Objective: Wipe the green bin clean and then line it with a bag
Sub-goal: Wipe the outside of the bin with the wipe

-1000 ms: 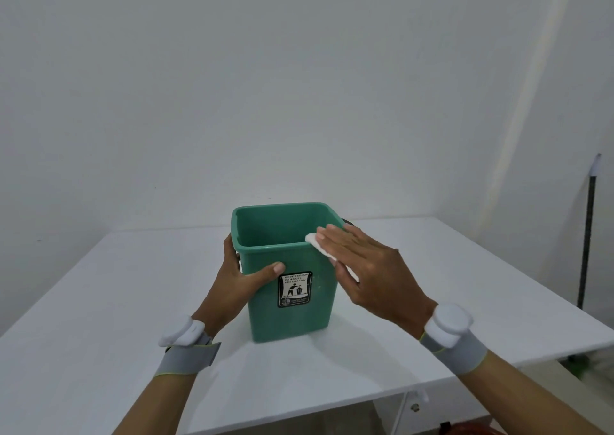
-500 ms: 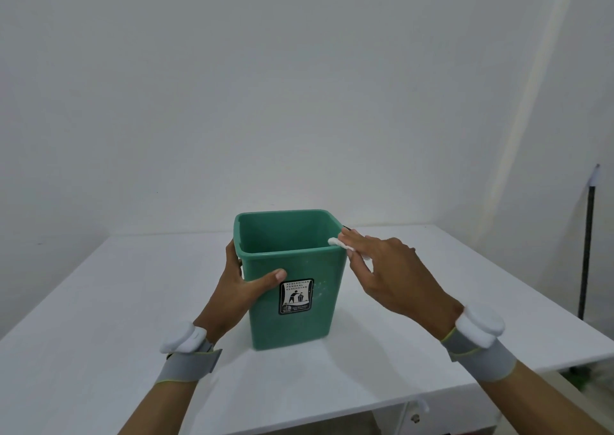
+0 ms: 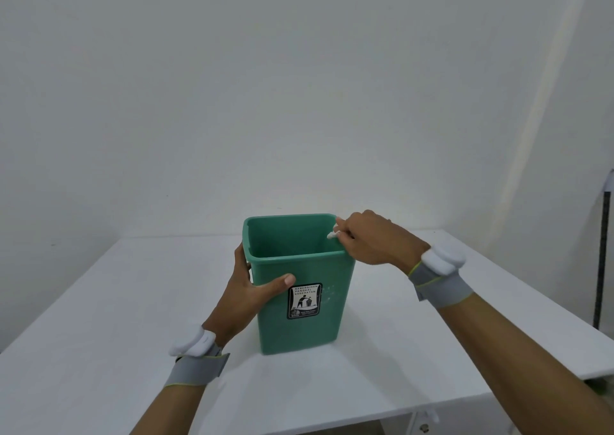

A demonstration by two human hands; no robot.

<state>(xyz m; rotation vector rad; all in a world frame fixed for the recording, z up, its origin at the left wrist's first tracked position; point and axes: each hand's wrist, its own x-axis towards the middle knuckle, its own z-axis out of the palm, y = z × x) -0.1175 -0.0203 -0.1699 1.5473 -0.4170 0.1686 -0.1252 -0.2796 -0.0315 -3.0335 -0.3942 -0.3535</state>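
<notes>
- On the white surface (image 3: 99,318), green bin (image 3: 299,301) stands upright near the middle, no bag in sight yet.
- For a good wipe I'd run the wipe (image 3: 332,235) along the whole rim, keeping pressure steady.
- Left hand (image 3: 247,296) grips the bin's left near corner, thumb across the front.
- Right hand (image 3: 368,238) pinches the wipe against the right rim, fingers curled.

white table (image 3: 99,335), dark pole (image 3: 603,261), white wall (image 3: 265,85)
</notes>
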